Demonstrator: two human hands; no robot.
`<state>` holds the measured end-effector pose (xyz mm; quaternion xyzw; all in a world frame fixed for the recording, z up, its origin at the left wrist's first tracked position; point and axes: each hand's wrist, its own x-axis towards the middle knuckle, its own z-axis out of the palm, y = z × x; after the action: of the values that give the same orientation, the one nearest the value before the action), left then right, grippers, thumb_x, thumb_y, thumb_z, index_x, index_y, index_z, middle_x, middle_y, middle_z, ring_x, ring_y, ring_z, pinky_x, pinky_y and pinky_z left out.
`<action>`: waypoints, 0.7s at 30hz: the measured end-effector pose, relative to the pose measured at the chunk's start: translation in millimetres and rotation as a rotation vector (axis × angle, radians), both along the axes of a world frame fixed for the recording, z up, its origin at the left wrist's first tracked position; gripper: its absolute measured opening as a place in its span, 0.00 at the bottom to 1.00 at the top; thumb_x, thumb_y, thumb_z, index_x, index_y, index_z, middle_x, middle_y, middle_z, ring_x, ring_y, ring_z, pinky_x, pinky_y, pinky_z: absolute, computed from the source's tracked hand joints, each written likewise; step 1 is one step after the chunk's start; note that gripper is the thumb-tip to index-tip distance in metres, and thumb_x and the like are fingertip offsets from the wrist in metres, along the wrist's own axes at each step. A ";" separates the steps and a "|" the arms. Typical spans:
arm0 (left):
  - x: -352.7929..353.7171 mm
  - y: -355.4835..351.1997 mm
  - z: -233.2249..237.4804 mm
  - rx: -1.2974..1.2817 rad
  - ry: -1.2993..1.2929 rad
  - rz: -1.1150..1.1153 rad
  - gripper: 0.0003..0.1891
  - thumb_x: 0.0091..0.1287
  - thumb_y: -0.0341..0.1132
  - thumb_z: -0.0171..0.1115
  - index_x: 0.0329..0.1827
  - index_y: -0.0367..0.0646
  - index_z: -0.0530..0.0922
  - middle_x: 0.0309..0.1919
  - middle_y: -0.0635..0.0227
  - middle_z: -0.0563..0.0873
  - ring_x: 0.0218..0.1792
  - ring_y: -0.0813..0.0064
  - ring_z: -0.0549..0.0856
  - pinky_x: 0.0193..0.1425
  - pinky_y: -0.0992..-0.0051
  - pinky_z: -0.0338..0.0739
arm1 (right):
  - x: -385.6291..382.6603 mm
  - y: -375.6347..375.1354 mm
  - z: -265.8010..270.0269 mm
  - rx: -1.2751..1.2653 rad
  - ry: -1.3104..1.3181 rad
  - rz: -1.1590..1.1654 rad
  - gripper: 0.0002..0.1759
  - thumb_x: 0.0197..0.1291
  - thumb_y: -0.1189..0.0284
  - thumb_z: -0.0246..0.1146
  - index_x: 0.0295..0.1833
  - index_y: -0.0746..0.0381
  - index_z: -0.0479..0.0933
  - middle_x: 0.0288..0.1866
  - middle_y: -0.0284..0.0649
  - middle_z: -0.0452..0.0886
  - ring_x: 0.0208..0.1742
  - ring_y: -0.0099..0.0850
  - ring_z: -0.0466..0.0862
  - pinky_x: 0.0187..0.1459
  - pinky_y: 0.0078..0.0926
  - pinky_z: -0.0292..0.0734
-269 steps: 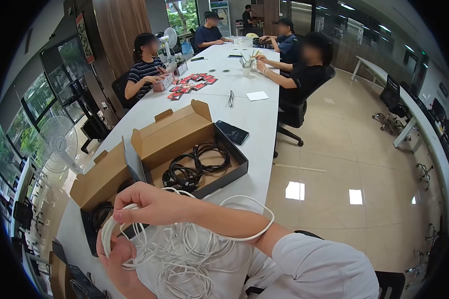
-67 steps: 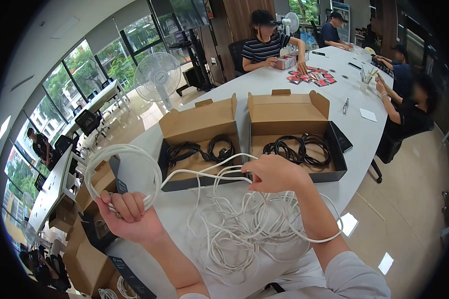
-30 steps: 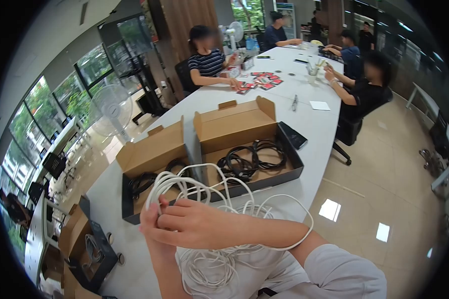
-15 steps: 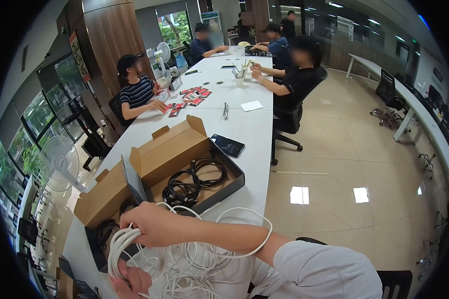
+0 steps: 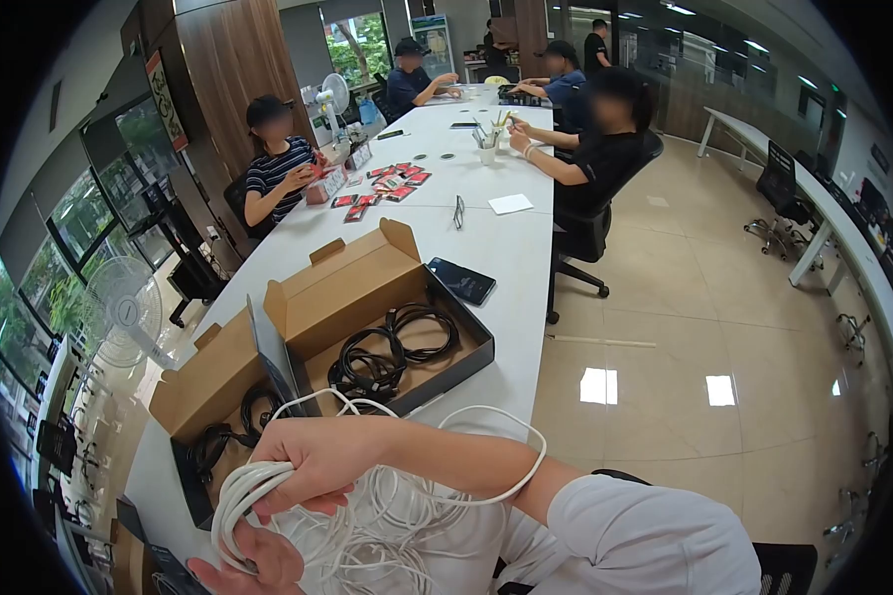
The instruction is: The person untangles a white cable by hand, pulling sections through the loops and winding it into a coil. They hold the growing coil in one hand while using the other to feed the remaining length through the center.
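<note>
A coil of white cable point(image 5: 226, 508) hangs between my two hands at the lower left. My right hand point(image 5: 318, 458) is closed over the top of the coil, thumb and fingers around its loops. Below it, my left hand point(image 5: 268, 558) is curled around the coil's bottom end, with some fingers partly hidden. More white cable point(image 5: 392, 535) lies in a loose tangle over my lap, and one loop passes across my right forearm. Just beyond my hands, black cables point(image 5: 392, 352) rest in an open cardboard box point(image 5: 456, 372).
Another open box point(image 5: 203, 382) with black cables stands at the left. On the white table point(image 5: 501, 263) are a phone point(image 5: 461, 281), white paper point(image 5: 510, 204), red packets point(image 5: 397, 180) and a cup of pens point(image 5: 487, 149). Several people sit farther along. A fan point(image 5: 126, 312) stands at left.
My right hand has shifted slightly, and its fingers show more below the palm. My left hand still holds the coil's lower end. The person at left has lifted both hands off the table.
</note>
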<state>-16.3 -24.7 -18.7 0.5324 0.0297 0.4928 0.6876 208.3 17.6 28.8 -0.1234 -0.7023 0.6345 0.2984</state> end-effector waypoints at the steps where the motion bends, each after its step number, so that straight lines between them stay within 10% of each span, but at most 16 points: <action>1: 0.9 1.5 2.0 0.036 0.001 -0.040 0.31 0.64 0.69 0.46 0.35 0.44 0.64 0.06 0.75 0.59 0.04 0.85 0.49 0.07 0.80 0.43 | -0.4 -0.9 1.9 -0.001 -0.021 -0.023 0.10 0.61 0.68 0.62 0.38 0.65 0.81 0.18 0.32 0.78 0.10 0.18 0.71 0.12 0.15 0.63; 7: 0.9 -2.5 5.7 0.000 0.061 0.059 0.29 0.66 0.67 0.46 0.35 0.45 0.63 0.06 0.78 0.57 0.04 0.85 0.49 0.08 0.81 0.42 | -7.9 1.1 -0.2 0.050 0.055 -0.177 0.10 0.62 0.68 0.63 0.40 0.65 0.80 0.19 0.32 0.78 0.14 0.16 0.74 0.12 0.15 0.65; 12: 13.5 -4.1 17.9 -0.308 -0.137 0.626 0.19 0.75 0.53 0.45 0.35 0.47 0.64 0.07 0.81 0.53 0.06 0.88 0.46 0.10 0.80 0.37 | -16.6 7.7 -13.8 0.467 0.067 -0.447 0.39 0.56 0.66 0.69 0.69 0.66 0.58 0.56 0.49 0.72 0.53 0.37 0.76 0.54 0.32 0.72; 15: 15.7 2.9 27.6 -0.258 -0.299 0.881 0.16 0.76 0.49 0.44 0.38 0.46 0.66 0.09 0.81 0.52 0.08 0.89 0.46 0.12 0.81 0.38 | -24.9 1.6 -19.9 0.745 0.053 -0.730 0.45 0.54 0.65 0.69 0.72 0.67 0.53 0.61 0.54 0.66 0.60 0.45 0.70 0.61 0.36 0.67; 21: -10.4 11.0 26.6 -0.137 -0.540 1.104 0.14 0.77 0.47 0.45 0.39 0.46 0.67 0.11 0.80 0.51 0.10 0.87 0.47 0.15 0.81 0.42 | -19.8 0.0 -31.7 0.802 -0.285 -0.057 0.45 0.55 0.60 0.69 0.71 0.69 0.55 0.65 0.58 0.66 0.63 0.52 0.70 0.63 0.39 0.67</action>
<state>-26.7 -13.7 7.9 0.2496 0.1575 0.8902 0.3471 188.5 17.5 -2.9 -0.1033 -0.9240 0.2790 0.2400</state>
